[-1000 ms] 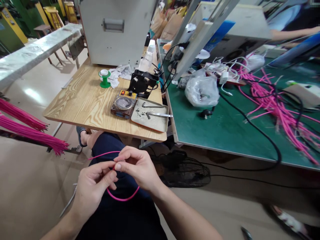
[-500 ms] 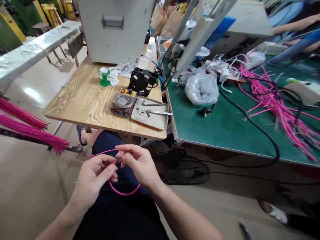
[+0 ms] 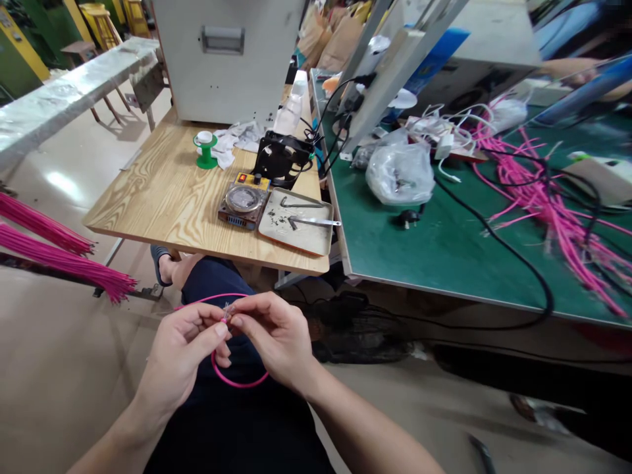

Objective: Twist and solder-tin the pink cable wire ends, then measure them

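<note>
Over my lap, a thin pink cable (image 3: 240, 383) hangs in a loop below my hands. My left hand (image 3: 185, 349) is closed in a pinch on the cable near its end. Fine bare wires (image 3: 226, 309) stick up from that end between my fingertips. Thumb and forefinger of my right hand (image 3: 274, 339) are pinched together at these wires, from the right side. Exactly which strands the right fingers grip is too small to make out. The cable's other part runs left behind my left hand.
On the wooden table (image 3: 148, 197) are a small solder pot (image 3: 243, 199), a tray (image 3: 276, 230) with tools, a black fan (image 3: 281, 158) and a green spool (image 3: 206, 151). Pink cable bundles (image 3: 64, 263) lie left; more pink cables (image 3: 538, 197) cover the green table (image 3: 390, 253). Someone's arm shows upper right.
My right hand has turned slightly and its fingers have closed in at the wire end. The cable loop has shifted a little left. A dark leg has come in at lower right.
</note>
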Available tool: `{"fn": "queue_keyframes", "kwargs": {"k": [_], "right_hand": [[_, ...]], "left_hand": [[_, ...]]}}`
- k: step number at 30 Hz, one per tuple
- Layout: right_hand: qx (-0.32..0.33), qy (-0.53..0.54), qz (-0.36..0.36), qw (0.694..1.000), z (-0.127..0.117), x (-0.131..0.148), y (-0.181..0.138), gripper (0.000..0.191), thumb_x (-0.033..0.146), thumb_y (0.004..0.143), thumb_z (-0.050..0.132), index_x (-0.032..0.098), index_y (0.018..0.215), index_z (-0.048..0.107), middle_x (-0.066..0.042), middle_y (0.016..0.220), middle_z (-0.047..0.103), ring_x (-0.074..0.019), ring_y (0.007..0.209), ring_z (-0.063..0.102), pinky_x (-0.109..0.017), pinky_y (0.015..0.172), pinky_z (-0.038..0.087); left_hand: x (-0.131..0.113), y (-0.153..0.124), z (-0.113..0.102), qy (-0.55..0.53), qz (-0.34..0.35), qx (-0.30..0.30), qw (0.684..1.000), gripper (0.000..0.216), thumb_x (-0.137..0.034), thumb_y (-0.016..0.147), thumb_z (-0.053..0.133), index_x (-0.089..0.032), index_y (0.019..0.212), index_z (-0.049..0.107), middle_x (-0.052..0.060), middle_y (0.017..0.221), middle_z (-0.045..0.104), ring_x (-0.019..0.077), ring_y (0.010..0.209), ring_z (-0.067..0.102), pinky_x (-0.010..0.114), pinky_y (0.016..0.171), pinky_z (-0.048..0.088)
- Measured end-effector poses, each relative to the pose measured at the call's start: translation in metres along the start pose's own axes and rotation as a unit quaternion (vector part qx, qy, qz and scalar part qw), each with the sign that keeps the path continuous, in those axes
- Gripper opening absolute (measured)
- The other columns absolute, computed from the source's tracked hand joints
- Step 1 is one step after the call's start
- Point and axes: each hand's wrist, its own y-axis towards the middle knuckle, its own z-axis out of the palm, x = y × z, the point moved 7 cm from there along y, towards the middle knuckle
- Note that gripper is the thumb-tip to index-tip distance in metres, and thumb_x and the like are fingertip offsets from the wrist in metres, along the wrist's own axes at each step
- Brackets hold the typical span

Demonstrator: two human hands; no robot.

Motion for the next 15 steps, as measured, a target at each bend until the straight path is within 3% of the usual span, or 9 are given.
{"fn": "queue_keyframes", "kwargs": {"k": [10,15], "right_hand": [[-0.013,0.006,-0.007,1.0,-0.003,0.0,0.001,0.009,0.028,0.089,0.085,0.024,0.091,0.077,-0.004,0.093,0.084,-0.0201,0.083,0.081,-0.034,0.079,0.069],[0.045,-0.105,-0.059,0.992,-0.004,0.01,0.008,0.014,0.034,0.095,0.077,0.025,0.085,0.075,-0.006,0.091,0.083,-0.0214,0.083,0.08,-0.037,0.082,0.066]], "left_hand": [[0.003,0.0,0.0,0.014,0.004,0.008,1.0,0.03,-0.035,0.07,0.095,-0.014,0.086,0.079,0.003,0.07,0.074,0.0125,0.054,0.066,0.021,0.052,0.058],[0.005,0.002,-0.007,0.065,0.013,-0.01,0.998,0.039,-0.045,0.069,0.096,-0.014,0.084,0.078,0.0,0.061,0.065,0.0063,0.047,0.052,0.011,0.04,0.037]]}}
